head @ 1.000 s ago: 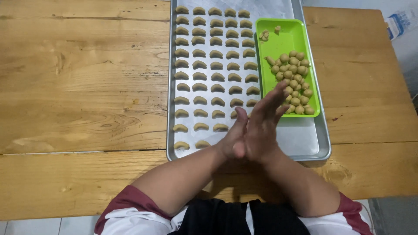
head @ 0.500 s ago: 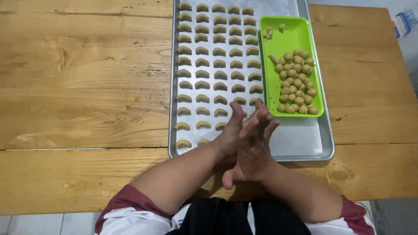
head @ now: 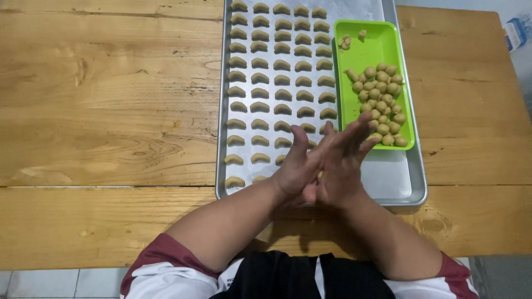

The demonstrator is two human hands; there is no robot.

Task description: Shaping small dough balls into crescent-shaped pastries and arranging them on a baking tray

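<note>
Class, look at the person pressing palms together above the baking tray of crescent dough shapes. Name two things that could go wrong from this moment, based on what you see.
1. The left hand and right hand hover right over the nearest crescent dough pieces; a dip could squash them.
2. The green tray of dough balls sits inside the metal baking tray, close to the right fingertips, so a nudge might scatter balls.

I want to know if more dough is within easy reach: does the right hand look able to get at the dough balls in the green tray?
Probably yes. The right hand is pressed against the left hand, and its fingertips already lie just short of the dough balls in the green tray. Nothing stands between them.
</note>
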